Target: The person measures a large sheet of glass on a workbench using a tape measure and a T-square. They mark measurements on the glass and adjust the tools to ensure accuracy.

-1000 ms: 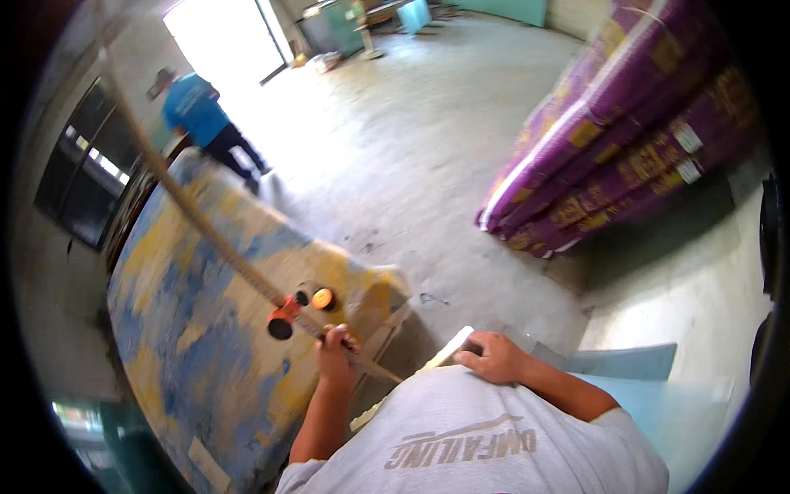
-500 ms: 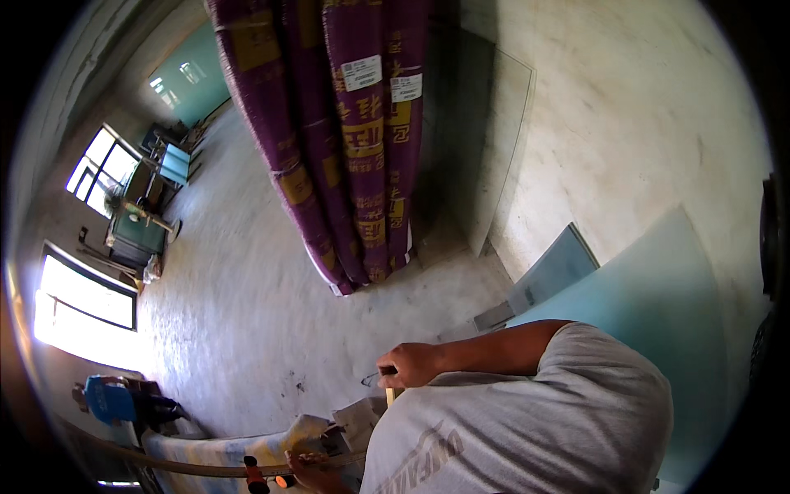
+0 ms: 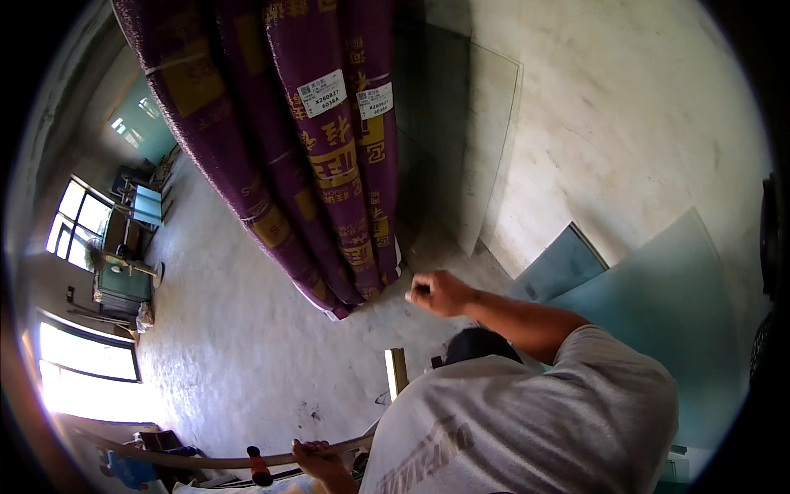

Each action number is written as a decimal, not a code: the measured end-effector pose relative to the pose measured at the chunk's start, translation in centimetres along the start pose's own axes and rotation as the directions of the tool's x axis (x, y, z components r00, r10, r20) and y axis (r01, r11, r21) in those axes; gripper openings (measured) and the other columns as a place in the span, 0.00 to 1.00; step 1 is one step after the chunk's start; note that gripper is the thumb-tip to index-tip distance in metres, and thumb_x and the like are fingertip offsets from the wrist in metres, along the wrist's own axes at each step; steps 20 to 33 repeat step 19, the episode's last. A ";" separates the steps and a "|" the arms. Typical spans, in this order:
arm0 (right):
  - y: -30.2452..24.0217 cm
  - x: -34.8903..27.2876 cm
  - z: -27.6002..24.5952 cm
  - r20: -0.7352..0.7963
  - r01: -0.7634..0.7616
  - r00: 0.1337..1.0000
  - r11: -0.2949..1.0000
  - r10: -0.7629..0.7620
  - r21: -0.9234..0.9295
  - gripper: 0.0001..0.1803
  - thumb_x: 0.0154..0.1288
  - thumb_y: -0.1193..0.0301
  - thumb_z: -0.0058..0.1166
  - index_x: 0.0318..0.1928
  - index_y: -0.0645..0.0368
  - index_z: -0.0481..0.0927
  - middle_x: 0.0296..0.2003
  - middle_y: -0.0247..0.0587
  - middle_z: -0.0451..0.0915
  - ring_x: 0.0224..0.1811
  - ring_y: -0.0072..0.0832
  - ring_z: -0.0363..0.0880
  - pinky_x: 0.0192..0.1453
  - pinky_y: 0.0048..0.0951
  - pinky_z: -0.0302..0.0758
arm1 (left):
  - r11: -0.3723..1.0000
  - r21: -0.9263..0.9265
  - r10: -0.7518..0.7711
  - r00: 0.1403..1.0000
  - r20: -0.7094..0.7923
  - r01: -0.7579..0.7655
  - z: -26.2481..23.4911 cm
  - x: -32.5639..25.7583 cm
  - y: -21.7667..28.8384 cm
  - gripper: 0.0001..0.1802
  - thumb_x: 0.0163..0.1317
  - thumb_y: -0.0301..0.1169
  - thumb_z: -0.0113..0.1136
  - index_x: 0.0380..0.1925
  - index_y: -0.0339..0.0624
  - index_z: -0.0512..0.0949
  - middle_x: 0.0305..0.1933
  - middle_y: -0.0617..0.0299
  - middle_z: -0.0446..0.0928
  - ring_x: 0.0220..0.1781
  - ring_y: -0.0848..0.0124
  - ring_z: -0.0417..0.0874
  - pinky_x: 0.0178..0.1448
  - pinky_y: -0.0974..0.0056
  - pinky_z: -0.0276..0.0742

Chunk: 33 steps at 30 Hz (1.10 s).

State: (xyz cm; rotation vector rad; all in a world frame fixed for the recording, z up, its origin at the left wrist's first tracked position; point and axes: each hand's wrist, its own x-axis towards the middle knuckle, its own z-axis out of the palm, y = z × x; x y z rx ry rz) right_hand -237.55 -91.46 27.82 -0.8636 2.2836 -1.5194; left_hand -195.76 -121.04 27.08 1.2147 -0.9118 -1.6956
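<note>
At the lower edge, my left hand (image 3: 319, 463) grips a long thin strip (image 3: 185, 461), which looks curved in this view. Beside that hand, an orange-and-black tool handle (image 3: 259, 467) crosses the strip. My right hand (image 3: 443, 294) is raised in front of the purple bundles, fingers curled; whatever lies inside them, if anything, is hidden. Below it and apart from it, a gold-coloured bar (image 3: 396, 372) stands up, its lower part hidden by my grey shirt. A dark rounded thing (image 3: 480, 346) shows partly behind my shirt.
Tall purple wrapped bundles (image 3: 329, 181) with labels stand ahead. Glass sheets (image 3: 650, 305) lean against the right wall, with a clear pane (image 3: 485, 148) farther back. A blue-topped table (image 3: 149, 204) and stacked panels (image 3: 123, 292) line the left. Someone in blue (image 3: 130, 471) is at lower left.
My right hand has risen away from the top of the gold-coloured bar, toward the bundles. My left hand stays by the strip. The view has shifted, and the person in blue now sits lower.
</note>
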 end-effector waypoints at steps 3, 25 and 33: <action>1.5 2.2 -3.1 -0.041 -0.150 0.988 0.988 0.149 -0.026 0.19 0.69 0.55 0.60 0.37 0.60 0.82 0.31 0.50 0.84 0.36 0.45 0.85 0.42 0.43 0.78 | 0.992 -0.066 -0.102 0.995 0.013 0.103 2.4 2.4 -0.2 0.21 0.71 0.47 0.59 0.19 0.55 0.69 0.15 0.71 0.68 0.16 0.74 0.69 0.25 0.63 0.69; 23.1 27.7 -14.6 -0.551 -0.079 0.819 0.919 -0.161 -0.386 0.13 0.70 0.63 0.55 0.33 0.60 0.76 0.31 0.45 0.81 0.34 0.46 0.82 0.39 0.44 0.78 | 0.653 0.575 0.253 0.857 0.448 -0.493 2.4 14.0 -3.0 0.19 0.67 0.38 0.64 0.50 0.48 0.68 0.27 0.60 0.71 0.25 0.61 0.75 0.36 0.45 0.82; 23.1 27.7 -14.6 -0.551 -0.079 0.819 0.919 -0.161 -0.386 0.13 0.70 0.63 0.55 0.33 0.60 0.76 0.31 0.45 0.81 0.34 0.46 0.82 0.39 0.44 0.78 | 0.653 0.575 0.253 0.857 0.448 -0.493 2.4 14.0 -3.0 0.19 0.67 0.38 0.64 0.50 0.48 0.68 0.27 0.60 0.71 0.25 0.61 0.75 0.36 0.45 0.82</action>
